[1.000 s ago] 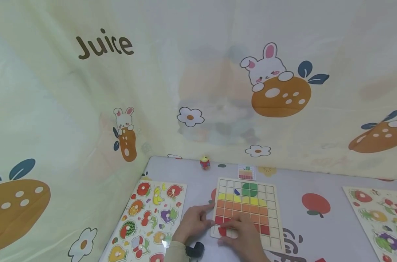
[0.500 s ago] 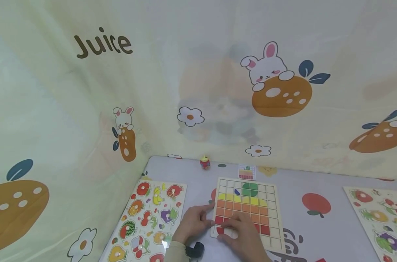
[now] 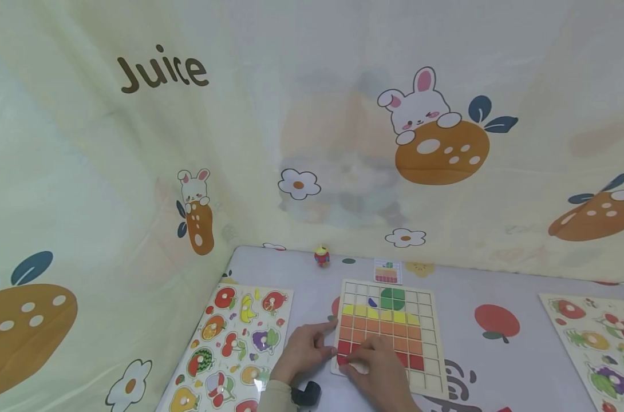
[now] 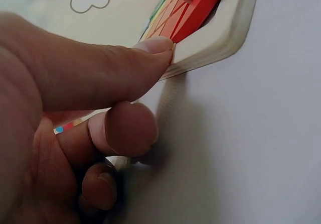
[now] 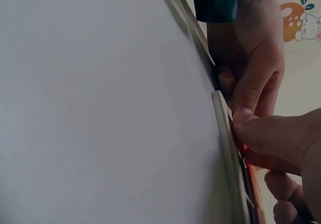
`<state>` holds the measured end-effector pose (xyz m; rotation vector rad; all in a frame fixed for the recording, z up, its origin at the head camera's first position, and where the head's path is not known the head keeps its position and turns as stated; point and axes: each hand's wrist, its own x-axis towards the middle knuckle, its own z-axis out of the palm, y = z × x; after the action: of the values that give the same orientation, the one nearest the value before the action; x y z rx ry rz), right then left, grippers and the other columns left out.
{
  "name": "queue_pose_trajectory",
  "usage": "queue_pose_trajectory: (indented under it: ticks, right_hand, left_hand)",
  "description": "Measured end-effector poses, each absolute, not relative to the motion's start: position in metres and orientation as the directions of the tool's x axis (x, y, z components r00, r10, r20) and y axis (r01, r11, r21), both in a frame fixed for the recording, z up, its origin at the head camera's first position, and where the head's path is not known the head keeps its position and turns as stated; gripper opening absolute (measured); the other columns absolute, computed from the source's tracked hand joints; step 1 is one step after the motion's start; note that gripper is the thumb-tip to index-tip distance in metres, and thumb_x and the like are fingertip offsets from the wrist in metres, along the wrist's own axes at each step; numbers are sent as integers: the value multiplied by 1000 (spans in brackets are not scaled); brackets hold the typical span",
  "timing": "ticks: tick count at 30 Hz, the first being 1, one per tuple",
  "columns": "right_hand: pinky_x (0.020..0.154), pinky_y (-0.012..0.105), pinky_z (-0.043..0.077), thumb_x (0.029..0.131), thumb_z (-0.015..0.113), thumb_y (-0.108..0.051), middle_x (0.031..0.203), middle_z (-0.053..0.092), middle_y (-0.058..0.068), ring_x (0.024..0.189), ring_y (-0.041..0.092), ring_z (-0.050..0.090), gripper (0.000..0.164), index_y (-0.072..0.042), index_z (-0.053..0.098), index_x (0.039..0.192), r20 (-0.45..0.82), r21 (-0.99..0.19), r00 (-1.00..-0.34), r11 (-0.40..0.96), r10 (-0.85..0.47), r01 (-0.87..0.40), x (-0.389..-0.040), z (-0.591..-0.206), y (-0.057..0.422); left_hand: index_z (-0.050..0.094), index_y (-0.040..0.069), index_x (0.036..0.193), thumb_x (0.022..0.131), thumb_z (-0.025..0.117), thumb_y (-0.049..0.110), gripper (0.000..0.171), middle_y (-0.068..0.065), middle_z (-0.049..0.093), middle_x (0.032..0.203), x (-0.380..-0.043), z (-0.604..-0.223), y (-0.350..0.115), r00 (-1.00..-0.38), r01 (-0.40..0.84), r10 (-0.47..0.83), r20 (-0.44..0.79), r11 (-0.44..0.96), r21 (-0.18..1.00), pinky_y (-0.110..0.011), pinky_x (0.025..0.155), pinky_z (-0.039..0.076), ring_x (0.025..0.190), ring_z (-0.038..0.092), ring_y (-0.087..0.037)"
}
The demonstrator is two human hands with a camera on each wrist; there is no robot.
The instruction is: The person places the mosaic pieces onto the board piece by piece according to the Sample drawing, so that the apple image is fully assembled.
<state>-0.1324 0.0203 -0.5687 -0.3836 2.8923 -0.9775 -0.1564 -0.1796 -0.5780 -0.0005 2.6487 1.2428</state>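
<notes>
A pale wooden grid board lies on the table, filled with rows of yellow, orange and red tiles and a green shape near its top. My right hand pinches a red tile at the board's lower left corner; its fingers hide most of the tile. In the left wrist view the red tile shows tilted in the corner. At the board's left edge, my left hand touches the rim with its extended thumb and index finger. The left hand's other fingers curl below the thumb, off the board.
A fruit puzzle board lies left and another puzzle board right. Behind the grid board are a small pattern card and a toy figure. A red piece lies at the lower frame edge.
My right hand has shifted the red tile slightly left, into the board's lower left corner, and turned it. My left hand has stayed at the board's edge.
</notes>
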Motion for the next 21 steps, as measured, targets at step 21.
queue_pose_trajectory:
  ticks: [21]
  right_hand:
    - [91, 44, 51, 82, 91, -38, 105, 63, -6, 99, 16, 54, 22, -27, 83, 99, -51, -636, -989, 768, -140, -76, -132, -566, 54]
  left_hand:
    - [67, 28, 145, 88, 87, 29, 60, 7, 48, 62, -157, -577, -173, -972, -126, 73, -224, 644, 755, -25, 56, 33, 59, 45, -10]
